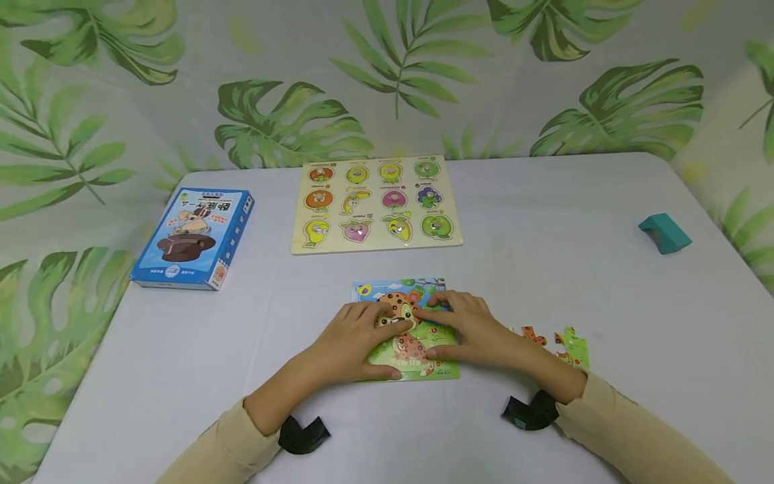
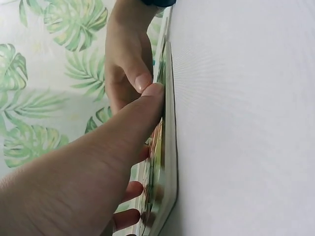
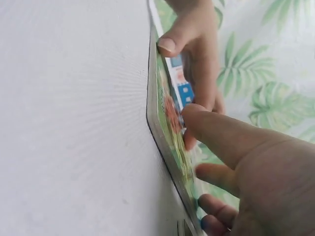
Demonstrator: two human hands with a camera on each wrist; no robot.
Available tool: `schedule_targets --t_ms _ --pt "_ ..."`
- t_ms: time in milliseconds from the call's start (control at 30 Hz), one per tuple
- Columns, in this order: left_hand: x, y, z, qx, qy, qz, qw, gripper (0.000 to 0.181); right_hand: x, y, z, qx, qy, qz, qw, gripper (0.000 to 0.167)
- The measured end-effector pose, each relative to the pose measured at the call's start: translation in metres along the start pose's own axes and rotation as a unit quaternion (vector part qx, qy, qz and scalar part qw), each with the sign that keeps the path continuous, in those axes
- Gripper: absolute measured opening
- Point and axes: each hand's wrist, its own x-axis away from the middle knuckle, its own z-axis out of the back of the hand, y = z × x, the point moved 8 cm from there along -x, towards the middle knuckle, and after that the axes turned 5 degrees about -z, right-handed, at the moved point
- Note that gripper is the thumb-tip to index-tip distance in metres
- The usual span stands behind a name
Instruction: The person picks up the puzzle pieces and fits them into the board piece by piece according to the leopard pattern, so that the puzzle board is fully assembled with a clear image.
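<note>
A small jigsaw puzzle (image 1: 412, 352) with a spotted cartoon leopard on a green and blue ground lies flat on the white table. My left hand (image 1: 353, 339) rests over its left side, with the thumb by the lower edge and the fingertips on the picture. From the right, my right hand (image 1: 474, 333) touches the pieces with its fingers spread. In the left wrist view the puzzle board (image 2: 170, 147) shows edge-on under the left thumb. The right wrist view shows the right hand (image 3: 266, 167) with fingertips at the board's surface. Loose puzzle pieces (image 1: 573, 347) lie beyond the right forearm, partly hidden.
Behind the puzzle lies a wooden fruit pegboard (image 1: 377, 205). A blue game box (image 1: 190, 235) sits at the back left, and a teal arched block (image 1: 665, 233) at the far right. Leaf-patterned cloth (image 1: 399, 67) hangs behind the table.
</note>
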Motion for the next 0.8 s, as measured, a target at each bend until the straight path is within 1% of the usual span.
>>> schedule_targets --t_ms 133,200,267,333,433,500,600,667,800 --pt "0.002 0.0 0.0 0.008 0.01 0.005 0.9999 0.071 0.005 0.003 0.003 -0.058 -0.012 -0.021 0.998 0.068" --pt "0.004 -0.002 -0.002 0.009 0.016 0.009 0.9998 0.074 0.008 0.004 0.009 -0.091 -0.008 -0.032 0.9953 0.069" --pt "0.008 -0.005 -0.004 0.012 0.025 0.015 0.9995 0.077 0.013 0.004 0.016 -0.112 0.0 -0.038 0.993 0.071" --pt "0.013 -0.009 -0.004 0.02 0.042 0.021 0.9987 0.079 0.019 0.004 0.026 -0.119 0.015 -0.04 0.992 0.074" --pt "0.024 -0.015 0.0 0.034 0.071 0.034 0.9963 0.082 0.03 0.006 0.041 -0.122 0.042 -0.041 0.9907 0.077" --pt "0.032 -0.018 0.003 0.041 0.083 0.047 0.9946 0.085 0.039 0.007 0.05 -0.12 0.062 -0.042 0.9899 0.08" --pt "0.043 -0.023 0.007 0.042 0.085 0.071 0.993 0.089 0.051 0.011 0.059 -0.107 0.088 -0.041 0.9895 0.083" --pt "0.049 -0.025 0.008 0.044 0.083 0.085 0.992 0.091 0.058 0.015 0.06 -0.103 0.097 -0.041 0.9892 0.085" --pt "0.058 -0.028 0.007 0.061 0.081 0.1 0.9898 0.093 0.064 0.028 0.052 -0.1 0.093 -0.047 0.9895 0.087"
